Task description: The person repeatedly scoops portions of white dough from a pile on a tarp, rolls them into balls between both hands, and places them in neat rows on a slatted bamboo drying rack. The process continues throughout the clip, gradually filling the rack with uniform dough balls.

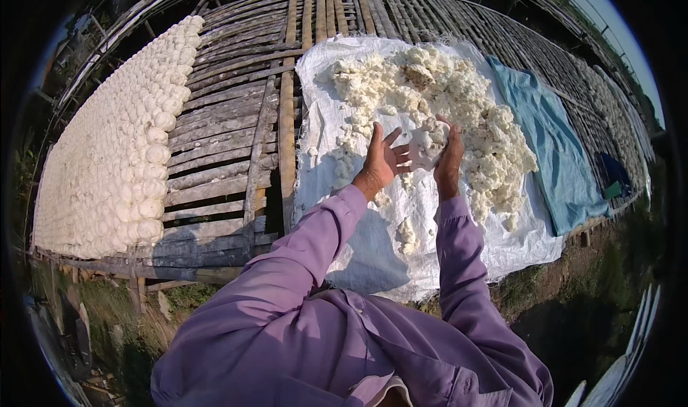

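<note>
My right hand (451, 157) cups a rough, off-white clump (431, 138) against its palm and fingers. Facing it from the left is my left hand (380, 159), fingers spread, nothing held in it. Both are above a white woven plastic sheet (371, 251). Beyond the hands, a large heap of crumbly cream-coloured material (451, 84) curves across the sheet and down its right side. One part of that heap is browner (418, 77). Small loose crumbs (407, 237) lie below the hands. What the material is, I cannot tell.
The sheet lies on a bamboo slat platform (220, 132) with gaps between slats. Many rounded whitish lumps (118, 154) stand in tight rows at left. A blue-green cloth (559, 149) drapes along the sheet's right side. Grassy ground (570, 288) shows below the platform's near edge.
</note>
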Motion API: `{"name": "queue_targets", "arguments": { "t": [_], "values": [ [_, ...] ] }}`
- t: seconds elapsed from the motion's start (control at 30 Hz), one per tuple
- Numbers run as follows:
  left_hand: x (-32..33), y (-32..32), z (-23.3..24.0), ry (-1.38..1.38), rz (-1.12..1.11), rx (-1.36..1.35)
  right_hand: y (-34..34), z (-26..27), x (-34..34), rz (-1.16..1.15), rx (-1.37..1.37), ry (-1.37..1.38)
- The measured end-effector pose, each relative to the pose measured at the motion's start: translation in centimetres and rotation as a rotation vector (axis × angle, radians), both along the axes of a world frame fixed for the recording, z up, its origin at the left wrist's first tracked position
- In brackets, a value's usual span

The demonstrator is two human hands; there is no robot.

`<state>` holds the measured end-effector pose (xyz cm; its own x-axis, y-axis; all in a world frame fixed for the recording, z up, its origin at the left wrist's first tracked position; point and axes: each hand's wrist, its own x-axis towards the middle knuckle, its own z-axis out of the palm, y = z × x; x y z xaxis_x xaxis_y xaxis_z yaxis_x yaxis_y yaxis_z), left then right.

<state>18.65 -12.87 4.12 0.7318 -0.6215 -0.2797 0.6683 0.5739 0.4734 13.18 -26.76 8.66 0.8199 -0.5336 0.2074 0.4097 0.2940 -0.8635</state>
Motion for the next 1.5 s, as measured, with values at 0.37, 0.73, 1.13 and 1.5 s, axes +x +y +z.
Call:
{"name": "queue_targets", "arguments": {
  "t": [0.37,0.73,1.13,1.5],
  "values": [
    [0.5,-0.7,2.3,-0.145,0.115,0.096,3.3,6.0,1.9,-0.248,-1.420,0.352],
    [-0.7,7.8,4.0,0.048,0.265,-0.117,10.2,7.8,0.5,-0.078,-0.874,0.020],
    [0.4,20.7,4.4,-0.169,0.466,-0.094,21.6,6.8,4.6,0.338,-0.919,0.043],
    [1.5,41.7,2.2,-0.217,0.389,-0.335,43.6,3.8,10.5,0.250,-0.546,-0.003]
  ]
}}
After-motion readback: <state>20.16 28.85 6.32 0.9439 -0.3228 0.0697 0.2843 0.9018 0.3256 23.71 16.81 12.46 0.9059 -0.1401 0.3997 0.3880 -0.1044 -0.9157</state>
